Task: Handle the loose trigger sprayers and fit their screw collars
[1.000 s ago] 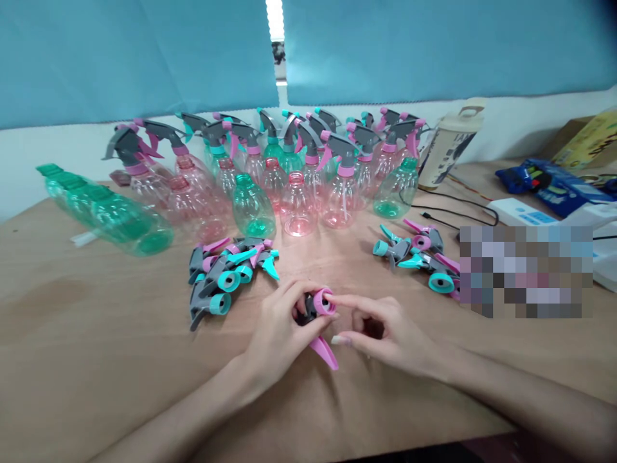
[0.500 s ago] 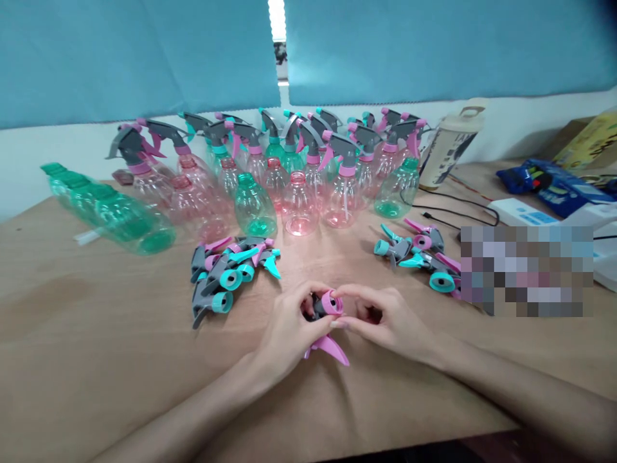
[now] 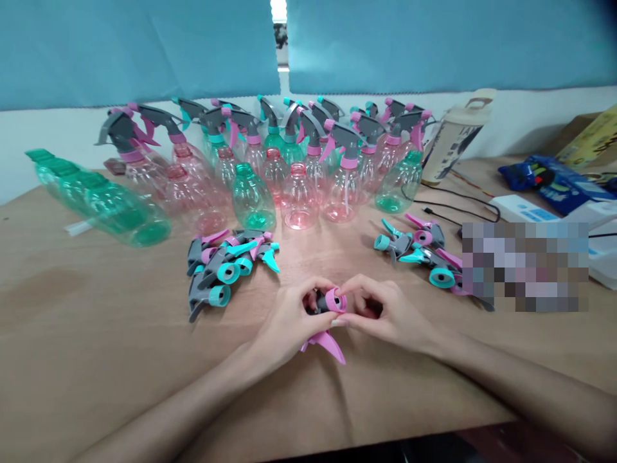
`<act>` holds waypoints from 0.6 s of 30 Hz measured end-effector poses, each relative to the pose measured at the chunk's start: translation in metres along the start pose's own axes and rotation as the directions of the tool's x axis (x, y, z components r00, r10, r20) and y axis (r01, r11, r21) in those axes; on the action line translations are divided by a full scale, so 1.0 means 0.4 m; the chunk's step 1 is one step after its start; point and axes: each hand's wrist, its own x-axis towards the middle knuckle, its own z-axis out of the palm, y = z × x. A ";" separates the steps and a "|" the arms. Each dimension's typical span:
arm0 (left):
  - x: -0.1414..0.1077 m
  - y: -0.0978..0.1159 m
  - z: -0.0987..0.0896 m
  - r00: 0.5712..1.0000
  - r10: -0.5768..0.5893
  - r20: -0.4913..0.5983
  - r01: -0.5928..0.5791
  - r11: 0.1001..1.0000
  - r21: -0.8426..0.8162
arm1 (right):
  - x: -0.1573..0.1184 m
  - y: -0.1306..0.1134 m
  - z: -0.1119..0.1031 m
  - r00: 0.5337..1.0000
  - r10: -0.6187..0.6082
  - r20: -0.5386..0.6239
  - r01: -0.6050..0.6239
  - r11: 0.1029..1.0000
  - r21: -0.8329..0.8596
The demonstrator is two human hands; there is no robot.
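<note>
Between my hands is a grey and pink spray nozzle [image 3: 336, 299], its round pink collar facing me and its pink trigger hanging below. My left hand [image 3: 294, 315] is closed around the grey body. The thumb and forefinger of my right hand [image 3: 385, 310] pinch the collar's rim. Loose teal, pink and grey spray nozzles [image 3: 229, 272] lie in a pile beyond my left hand. A second pile of spray nozzles [image 3: 442, 278] lies past my right hand.
Behind the piles stand several pink and green bottles [image 3: 299, 199], many topped with sprayers. Green bottles [image 3: 110, 199] lean in a row at left. At right are a white tumbler [image 3: 453, 141], a black cable [image 3: 446, 212], a white power strip [image 3: 525, 209] and a blue packet [image 3: 554, 183].
The camera view has shifted slightly. Both hands keep their hold on the spray nozzle, whose collar is turned a little; the piles and bottles stay in place.
</note>
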 end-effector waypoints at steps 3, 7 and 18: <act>0.000 0.001 -0.001 1.000 -0.015 0.004 0.015 1.000 -0.015 | 0.000 0.006 0.003 1.000 -0.012 0.016 0.012 0.999 0.032; -0.001 0.001 0.000 1.000 -0.027 0.000 0.027 1.000 -0.013 | 0.002 0.009 0.003 0.999 -0.027 0.018 0.025 0.994 0.107; 0.004 -0.008 -0.010 0.997 -0.004 0.080 0.004 1.000 0.002 | 0.002 -0.009 0.000 0.994 -0.026 0.108 0.024 0.999 0.022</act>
